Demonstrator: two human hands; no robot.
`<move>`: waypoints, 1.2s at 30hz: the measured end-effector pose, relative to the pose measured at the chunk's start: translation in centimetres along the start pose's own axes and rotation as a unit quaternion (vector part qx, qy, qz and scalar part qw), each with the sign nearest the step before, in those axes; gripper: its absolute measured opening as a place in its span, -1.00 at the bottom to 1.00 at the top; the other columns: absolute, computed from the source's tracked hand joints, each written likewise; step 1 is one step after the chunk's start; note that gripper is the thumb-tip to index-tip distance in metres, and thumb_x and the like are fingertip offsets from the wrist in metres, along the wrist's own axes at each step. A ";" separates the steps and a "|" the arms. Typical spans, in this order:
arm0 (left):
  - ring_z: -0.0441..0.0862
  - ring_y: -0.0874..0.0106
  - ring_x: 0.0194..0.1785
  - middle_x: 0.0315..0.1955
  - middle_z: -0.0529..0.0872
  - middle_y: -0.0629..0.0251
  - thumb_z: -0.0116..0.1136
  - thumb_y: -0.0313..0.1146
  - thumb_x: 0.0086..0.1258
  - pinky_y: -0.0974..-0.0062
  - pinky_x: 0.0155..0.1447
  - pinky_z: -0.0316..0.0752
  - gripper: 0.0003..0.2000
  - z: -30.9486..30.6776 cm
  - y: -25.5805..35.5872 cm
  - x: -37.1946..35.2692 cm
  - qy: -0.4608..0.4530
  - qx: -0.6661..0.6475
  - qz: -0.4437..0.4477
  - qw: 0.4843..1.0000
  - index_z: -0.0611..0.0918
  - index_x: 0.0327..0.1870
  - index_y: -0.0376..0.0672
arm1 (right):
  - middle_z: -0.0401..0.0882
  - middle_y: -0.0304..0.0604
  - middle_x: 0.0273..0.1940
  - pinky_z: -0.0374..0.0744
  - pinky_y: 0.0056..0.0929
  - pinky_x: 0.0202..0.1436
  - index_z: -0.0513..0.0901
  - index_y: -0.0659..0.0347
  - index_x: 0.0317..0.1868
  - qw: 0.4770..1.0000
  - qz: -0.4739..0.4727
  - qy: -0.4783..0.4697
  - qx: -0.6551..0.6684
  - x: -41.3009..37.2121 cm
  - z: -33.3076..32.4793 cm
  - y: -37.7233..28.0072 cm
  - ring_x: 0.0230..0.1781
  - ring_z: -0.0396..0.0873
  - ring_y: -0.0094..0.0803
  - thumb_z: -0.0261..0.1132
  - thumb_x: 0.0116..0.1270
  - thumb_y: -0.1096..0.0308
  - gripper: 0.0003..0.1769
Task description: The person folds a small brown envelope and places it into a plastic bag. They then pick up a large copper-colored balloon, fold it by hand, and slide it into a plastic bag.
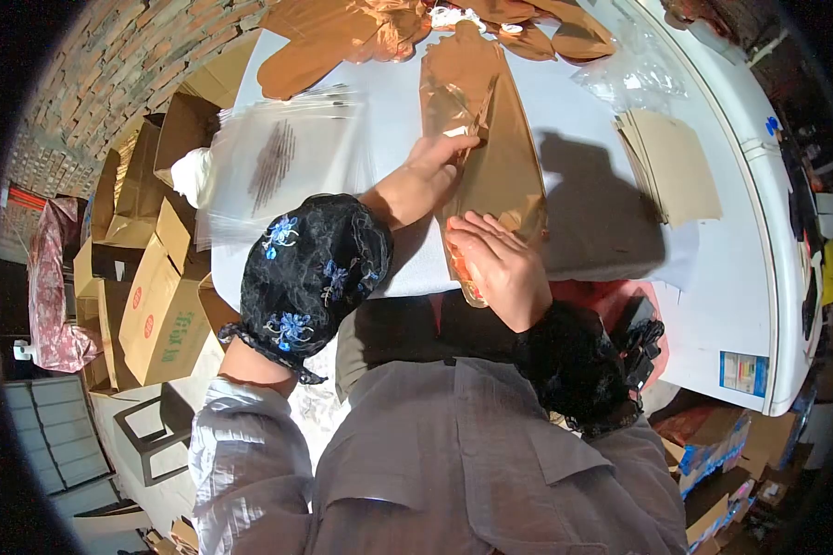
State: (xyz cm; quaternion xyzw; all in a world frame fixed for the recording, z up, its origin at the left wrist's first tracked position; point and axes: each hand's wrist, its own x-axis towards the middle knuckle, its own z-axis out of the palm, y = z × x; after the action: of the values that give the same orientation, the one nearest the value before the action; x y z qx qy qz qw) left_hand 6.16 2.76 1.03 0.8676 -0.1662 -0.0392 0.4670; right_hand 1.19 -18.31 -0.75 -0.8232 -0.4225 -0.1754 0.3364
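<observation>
A long, flat copper-coloured foil balloon (504, 162) lies lengthwise on the white table (393, 102) in front of me, its surface creased and shiny. My left hand (423, 178) is on its left edge, thumb and fingers closed on the foil around the middle of its length. Over the near end, my right hand (502, 268) curls with its fingers pressed together on the foil; what lies beneath the palm is hidden. More copper foil balloons (319, 46) are heaped at the far edge, with some white bits among them.
A stack of clear plastic sleeves (287, 157) lies to the left, beside open cardboard boxes (167, 296). Flat tan card sheets (680, 166) and crumpled clear plastic (634, 74) are on the right. A white appliance (740, 324) borders the table's right side.
</observation>
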 end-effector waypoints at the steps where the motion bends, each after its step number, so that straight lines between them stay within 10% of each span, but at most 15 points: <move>1: 0.40 0.23 0.24 0.16 0.38 0.11 -0.15 -0.49 0.62 0.38 0.40 0.32 -0.53 0.0 0.1 0.0 -0.002 -0.004 -0.010 1.000 0.37 0.51 0.08 | 0.73 -0.05 0.07 0.59 -0.14 0.34 0.69 0.29 -0.02 1.000 -0.002 -0.001 -0.002 0.0 0.0 0.0 0.18 0.67 -0.12 0.32 0.28 0.52 -0.75; 10: 0.47 0.06 0.32 0.27 0.43 0.01 0.05 -0.57 0.46 0.32 0.36 0.45 -0.67 0.7 -1.4 -0.3 0.036 0.077 0.066 0.994 0.60 0.22 -0.18 | 0.72 -0.11 0.11 0.54 -0.16 0.36 0.72 0.22 -0.03 1.000 -0.012 -0.006 -0.014 -0.2 0.0 -0.5 0.21 0.64 -0.15 0.43 0.27 0.33 -0.72; 24: 0.51 0.03 0.30 0.25 0.45 -0.04 0.07 -0.60 0.46 0.33 0.33 0.49 -0.67 0.9 -0.5 -0.8 0.039 0.100 0.056 0.993 0.59 0.22 -0.30 | 0.36 0.15 0.45 0.24 0.03 0.56 0.49 0.37 0.33 0.996 0.022 -0.077 -0.031 1.3 -3.9 3.7 0.50 0.26 0.20 0.39 0.33 0.22 -0.37; 36: 0.50 0.02 0.34 0.34 0.43 -0.03 0.07 -0.53 0.49 0.28 0.39 0.44 -0.66 0.6 1.5 -0.7 0.039 0.074 0.032 0.996 0.58 0.25 -0.26 | 0.43 0.16 0.40 0.28 0.05 0.54 0.51 0.38 0.31 0.995 0.002 -0.089 -0.040 0.1 -3.0 4.6 0.45 0.35 0.14 0.44 0.26 0.16 -0.31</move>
State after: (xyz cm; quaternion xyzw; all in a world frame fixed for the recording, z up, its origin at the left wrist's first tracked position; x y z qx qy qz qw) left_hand 4.95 1.79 1.91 0.8951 -0.1783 0.0220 0.4082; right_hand 4.96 -22.29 -0.42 -0.8491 -0.4420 -0.1174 0.2644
